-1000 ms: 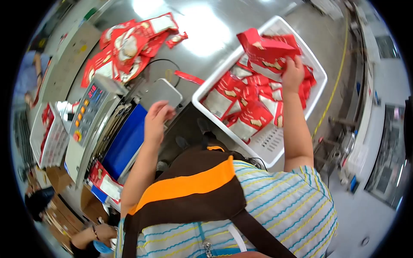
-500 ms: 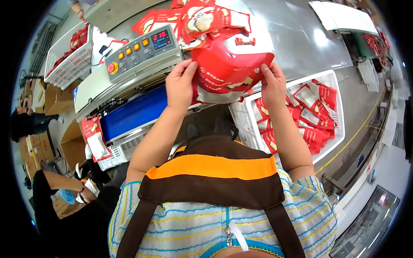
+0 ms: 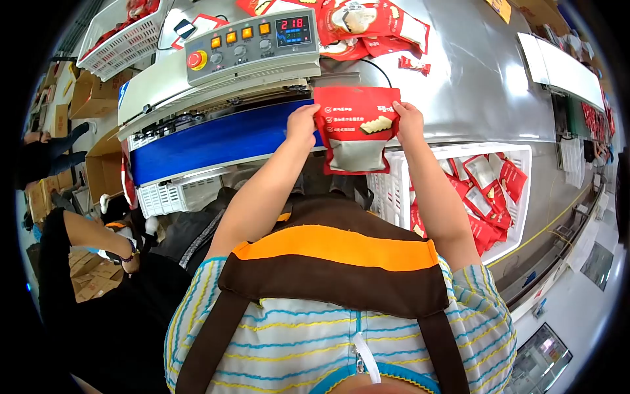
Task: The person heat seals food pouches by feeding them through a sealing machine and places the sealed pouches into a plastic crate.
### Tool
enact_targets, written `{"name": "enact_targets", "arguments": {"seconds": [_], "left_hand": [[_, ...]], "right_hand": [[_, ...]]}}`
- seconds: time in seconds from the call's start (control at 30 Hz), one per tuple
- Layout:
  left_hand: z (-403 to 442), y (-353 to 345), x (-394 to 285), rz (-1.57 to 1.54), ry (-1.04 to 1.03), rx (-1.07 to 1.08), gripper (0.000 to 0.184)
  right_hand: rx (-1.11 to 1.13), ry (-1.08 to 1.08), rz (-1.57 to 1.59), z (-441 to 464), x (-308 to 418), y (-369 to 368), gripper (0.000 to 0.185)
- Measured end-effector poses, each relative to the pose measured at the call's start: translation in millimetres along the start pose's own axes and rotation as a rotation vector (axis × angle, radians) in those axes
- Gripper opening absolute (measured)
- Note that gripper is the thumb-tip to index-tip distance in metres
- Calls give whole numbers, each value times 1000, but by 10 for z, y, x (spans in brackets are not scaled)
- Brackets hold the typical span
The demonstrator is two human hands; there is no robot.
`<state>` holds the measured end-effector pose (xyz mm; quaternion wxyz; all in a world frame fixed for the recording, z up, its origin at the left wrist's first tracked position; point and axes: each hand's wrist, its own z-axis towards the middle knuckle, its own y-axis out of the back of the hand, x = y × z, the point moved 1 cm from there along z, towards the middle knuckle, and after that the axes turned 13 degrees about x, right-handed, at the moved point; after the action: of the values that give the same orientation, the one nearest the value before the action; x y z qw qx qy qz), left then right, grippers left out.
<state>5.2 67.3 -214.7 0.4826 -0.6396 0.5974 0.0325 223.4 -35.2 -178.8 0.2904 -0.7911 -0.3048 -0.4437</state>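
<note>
A red food pouch [image 3: 356, 121] with a clear lower window hangs upright in front of the machine's right end. My left hand [image 3: 304, 123] pinches its upper left corner, and my right hand [image 3: 410, 122] grips the upper right corner. Between them the top edge is pulled straight and the front lies fairly flat. Just left of my left hand runs the blue conveyor belt [image 3: 216, 144] of a band sealer, whose control panel [image 3: 252, 47] shows 218. Below my right forearm, a white crate [image 3: 522, 197] holds many red pouches [image 3: 485, 203].
More red pouches [image 3: 367, 20] are piled on the steel table [image 3: 472, 85], with a small red packet [image 3: 415, 65] nearby. Another white crate [image 3: 125, 39] stands at upper left. Cardboard boxes [image 3: 98, 95] and a co-worker's arm [image 3: 105, 238] are on the left.
The pouch has gone from tilted and gaping at the top to upright and flatter, with its top edge drawn straight. Both hands keep their hold. The camera view has shifted.
</note>
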Motion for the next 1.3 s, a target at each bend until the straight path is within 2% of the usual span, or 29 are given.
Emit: {"name": "enact_targets", "arguments": {"seconds": [0.03,0.13,0.27,0.33,0.47,0.63,0.73,0.87,0.97,1.03,1.13,1.2,1.23,1.27,1.3], "left_hand": [[138,24,84,-14,5,-22,12],[458,78,189,-83,27,-84,14],[638,134,131,-232,73,-129,14],[699,172,102,-279,72,-161,14],[861,399,183,-303,-14,-162,20],[953,718,161,-239,-114,-150,17],[946,947,89,-248,-131,-148,19],[862,1278,-88,-322,-109,-174,14],[683,1394,-302,-271,-156,-229,19],[591,1481,-427,-231,-160,-297,23],[454,1621,-577,-156,-194,-343,19],[294,1655,-710,-182,-144,-374,22],[97,1460,-844,-92,-151,-445,27],[86,1696,-858,-36,-164,-444,30],[82,1935,-866,19,-178,-444,33]], "right_hand": [[-79,-13,-29,65,-8,14,12],[-123,-50,-20,386,-120,119,14],[-100,-152,137,701,-126,38,14],[-137,-175,99,813,-146,-19,15],[-135,-232,82,984,-208,-137,15],[-46,-303,154,1119,-462,-268,16],[-4,-294,-18,1215,-650,-377,17],[97,-305,63,1153,-809,-738,14],[6,-301,55,1005,-815,-1073,12],[17,-289,-56,1163,-1095,-1175,12],[-23,-223,-293,976,-1088,-1451,7],[159,-442,52,661,-730,-1526,24],[232,-292,-111,730,-740,-1452,24],[288,-153,-278,775,-768,-1273,24],[299,-56,-275,588,-551,-1055,20]]}}
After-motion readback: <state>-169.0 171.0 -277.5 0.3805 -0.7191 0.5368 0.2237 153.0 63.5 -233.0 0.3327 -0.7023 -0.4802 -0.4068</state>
